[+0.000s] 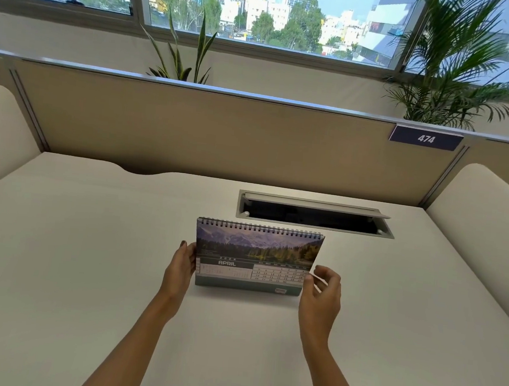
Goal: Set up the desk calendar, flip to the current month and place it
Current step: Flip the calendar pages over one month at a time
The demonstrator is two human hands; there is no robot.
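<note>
The desk calendar (254, 259) stands upright on the white desk (70, 253), spiral binding on top, its April page with a mountain lake photo facing the person. Standing on a narrow folded base, it could tip backward or skid if either hand nudges it while letting go, and a push from one side alone would likely twist it out of square. Behind it the open cable tray (315, 214) sits near; slid too far back, the calendar could catch the slot's edge.

The left hand (179, 268) lies flat against the calendar's left edge, fingers (186, 250) straight and touching the card, bracing rather than pinching. The right hand (321, 295) is just beside the right edge, fingers loosely curled and apart; whether its fingertips (310, 276) actually touch the page corner I cannot tell. The calendar sits squarely between the two hands.
</note>
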